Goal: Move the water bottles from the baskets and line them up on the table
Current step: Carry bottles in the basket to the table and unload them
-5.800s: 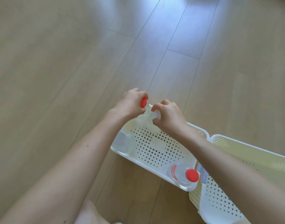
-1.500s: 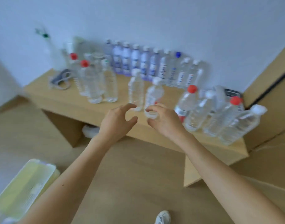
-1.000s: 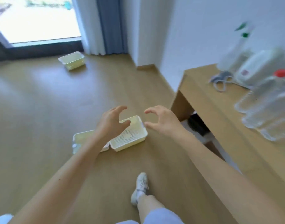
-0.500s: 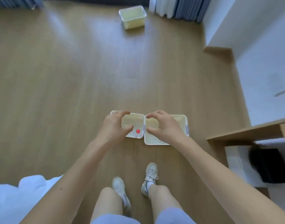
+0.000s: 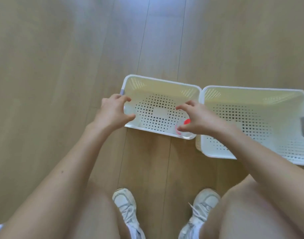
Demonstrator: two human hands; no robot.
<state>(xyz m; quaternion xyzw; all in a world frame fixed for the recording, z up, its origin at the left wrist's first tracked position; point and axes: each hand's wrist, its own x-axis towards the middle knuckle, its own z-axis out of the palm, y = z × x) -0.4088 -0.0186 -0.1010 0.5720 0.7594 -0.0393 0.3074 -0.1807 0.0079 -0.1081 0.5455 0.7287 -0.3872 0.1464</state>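
The fingers (image 5: 182,106) of the right hand (image 5: 197,118) are held apart and curved, clamped on nothing. The thumb tip is placed right at the shoulder of a clear plastic water bottle with a red screw cap (image 5: 187,121); whether it is touched cannot be told. The bottle is seen from above, standing in the near right corner of the left white perforated plastic basket (image 5: 161,80), and it is partly hidden by the hand. A red band low on its side is too blurred to be read.

The fingers (image 5: 125,99) of the left hand (image 5: 111,114) are likewise spread and bent, with the thumb set apart from them, over the near left corner of the same basket; nothing is held. Both bare forearms are stretched forward and down from the lower edge of the view.

A second white perforated basket (image 5: 251,88) is placed just beside the first, on its right. Grey tape (image 5: 122,91) is stuck on the first basket's left rim. Both baskets are set on a pale wooden plank floor (image 5: 61,66), and two white trainers (image 5: 125,204) are planted near them.
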